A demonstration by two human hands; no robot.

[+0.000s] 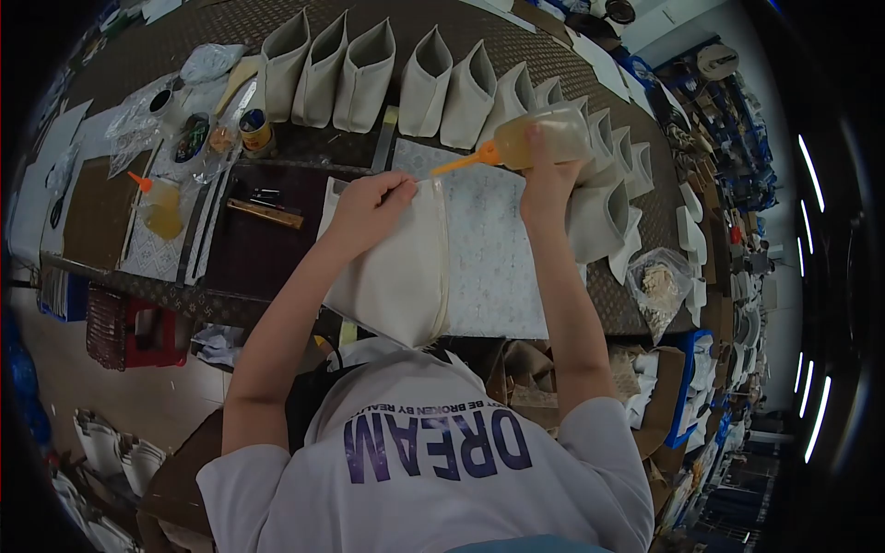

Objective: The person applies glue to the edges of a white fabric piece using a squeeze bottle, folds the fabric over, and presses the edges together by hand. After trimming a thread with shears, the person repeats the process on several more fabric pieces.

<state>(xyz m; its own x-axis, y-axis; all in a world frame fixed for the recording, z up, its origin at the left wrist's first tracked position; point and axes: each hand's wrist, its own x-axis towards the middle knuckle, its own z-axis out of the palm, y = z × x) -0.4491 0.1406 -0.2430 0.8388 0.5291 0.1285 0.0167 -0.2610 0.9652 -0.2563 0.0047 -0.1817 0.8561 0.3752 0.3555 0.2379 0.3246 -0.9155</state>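
My left hand (373, 210) is closed on the top edge of a cream leather-like pouch piece (396, 272), its fingers curled near the upper corner. The piece slopes down over the table's front edge towards my body, and a yellowish line runs along its right side. My right hand (548, 184) grips a squeeze bottle (553, 134) of pale yellow liquid. Its long orange nozzle points left, the tip close to the piece's upper right corner. Beneath lies a pale patterned sheet (498, 240).
Several cream pouches (366, 78) stand upright in a curve along the back and right. A second orange-tipped bottle (164, 214) stands at left, near a tin (255, 131) and a wooden-handled tool (265, 214). At right sits a plastic bag of small pale pieces (659, 284).
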